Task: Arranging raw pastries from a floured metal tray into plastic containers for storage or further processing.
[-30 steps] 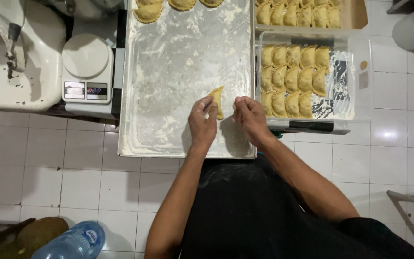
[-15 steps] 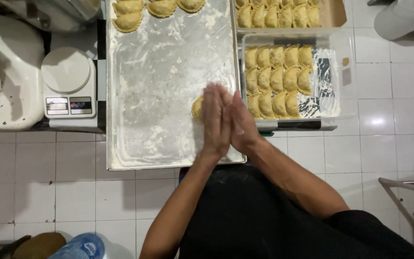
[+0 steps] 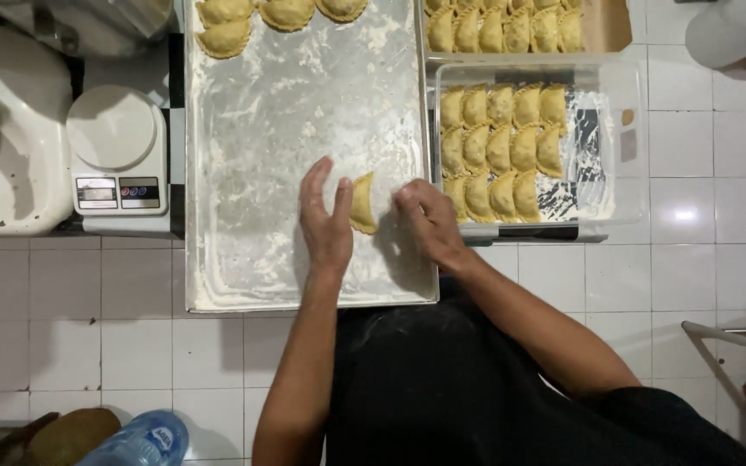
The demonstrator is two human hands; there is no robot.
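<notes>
Two bare hands flank one folded, half-moon pastry (image 3: pixel 363 204) on the floured metal tray (image 3: pixel 243 216). Left hand (image 3: pixel 325 217): fingers spread and nearly straight, grasping nothing; its index finger and thumb lie just beside the pastry's left edge, and whether they touch it cannot be told. Right hand (image 3: pixel 425 220): fingers curled loosely downward, holding nothing, a little right of the pastry with bare floured metal between. The pastry lies between the hands, nearer the left; its long axis runs away from the person, up the tray, with the curved crimped edge turned toward the right hand. Farther up the tray, at its far end, rest four finished pastries (image 3: pixel 256 17) in a loose row. Right of the tray, a clear plastic container (image 3: pixel 628 129) holds three rows of like pastries standing on edge, its right part unfilled; beyond it a cardboard box (image 3: pixel 606 26) holds another packed row. Left of the tray stands a white kitchen scale (image 3: pixel 118 151).
</notes>
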